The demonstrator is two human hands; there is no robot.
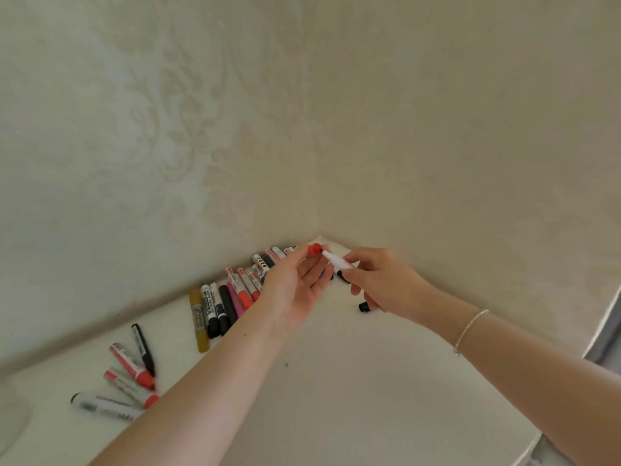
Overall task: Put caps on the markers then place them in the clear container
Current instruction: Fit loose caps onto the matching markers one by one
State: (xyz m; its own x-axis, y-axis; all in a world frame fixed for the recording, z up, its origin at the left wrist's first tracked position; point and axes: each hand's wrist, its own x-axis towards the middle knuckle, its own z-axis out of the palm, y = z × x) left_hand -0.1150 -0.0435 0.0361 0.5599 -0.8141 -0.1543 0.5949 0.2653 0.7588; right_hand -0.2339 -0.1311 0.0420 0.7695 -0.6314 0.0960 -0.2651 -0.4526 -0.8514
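Left hand: (295, 280) I see it raised over the white table (353, 381), thumb and fingertips pinching a red cap (315, 249), the other fingers relaxed.
Right hand: (383, 280) curled round an uncapped white marker (336, 262), its tip aimed at the cap's mouth, just short of it.
Bracelet: (470, 327) thin chain on the right wrist.
Near pile: four markers (131, 375) loose at the table's left.
Black cap: (364, 307) lying just below the right hand.
Far row: markers (235, 294) side by side along the patterned wall (168, 129) toward the corner.
Handling: I judge the marker light, stiff and smooth; I'd grip mid-barrel and press the cap on straight.
Container: I cannot see it.
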